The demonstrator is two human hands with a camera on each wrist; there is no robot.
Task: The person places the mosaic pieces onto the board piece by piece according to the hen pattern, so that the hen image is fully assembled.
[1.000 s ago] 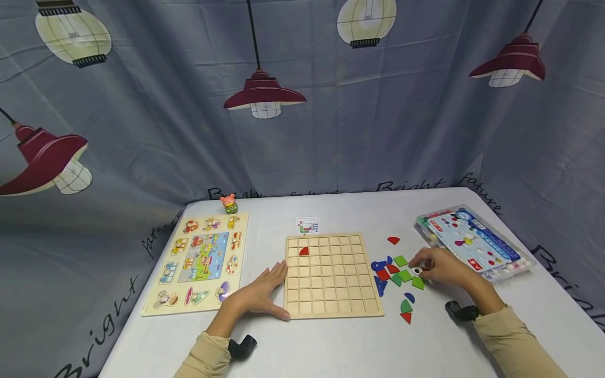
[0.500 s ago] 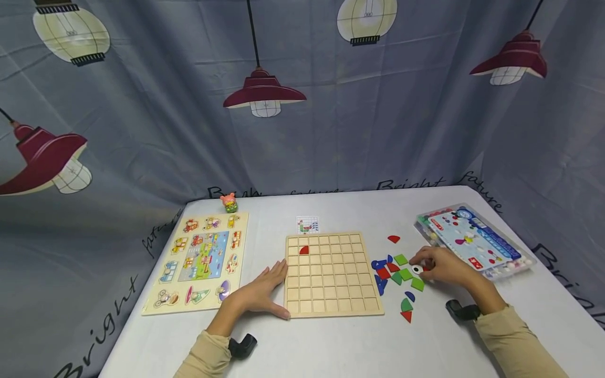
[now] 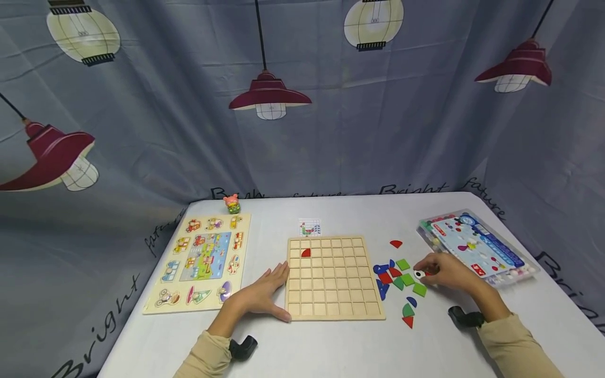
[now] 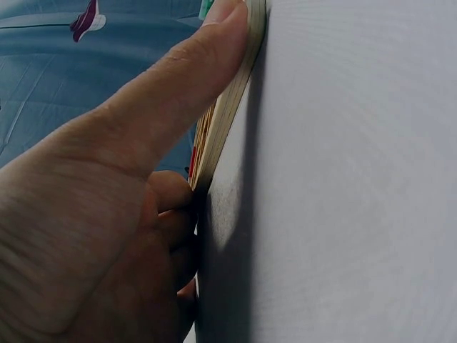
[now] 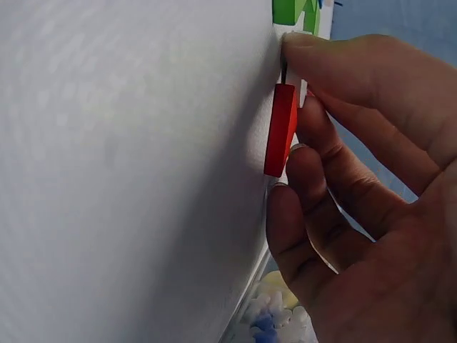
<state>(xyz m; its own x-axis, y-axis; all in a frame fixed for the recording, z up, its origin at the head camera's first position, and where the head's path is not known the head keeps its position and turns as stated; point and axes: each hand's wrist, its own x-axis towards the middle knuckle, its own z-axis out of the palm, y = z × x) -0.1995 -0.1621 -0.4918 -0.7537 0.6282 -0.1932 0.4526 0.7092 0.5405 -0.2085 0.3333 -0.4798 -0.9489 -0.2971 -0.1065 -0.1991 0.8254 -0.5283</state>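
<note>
A wooden grid board [image 3: 340,296] lies mid-table with one red quarter-circle piece [image 3: 305,253] in a cell near its far left corner. My left hand [image 3: 262,294] lies flat on the table, fingers straight against the board's left edge [image 4: 232,107] and the thumb [image 4: 178,93] pressed along it. My right hand [image 3: 446,273] is at the right side of a scatter of red, blue and green flat pieces [image 3: 397,275]. Its thumb and fingers [image 5: 335,164] pinch a red piece [image 5: 280,128] that stands on edge on the table, next to a white round piece [image 3: 419,274].
A small pattern card [image 3: 309,228] lies beyond the board. A pictured peg puzzle [image 3: 203,260] sits at the left with a small toy figure [image 3: 231,203] behind it. A clear plastic box of beads [image 3: 475,247] stands right of my right hand. A lone red piece [image 3: 395,243] lies apart.
The head view has tilted slightly. Both hands stay where they were, the right one still working at the red piece by the white round one.
</note>
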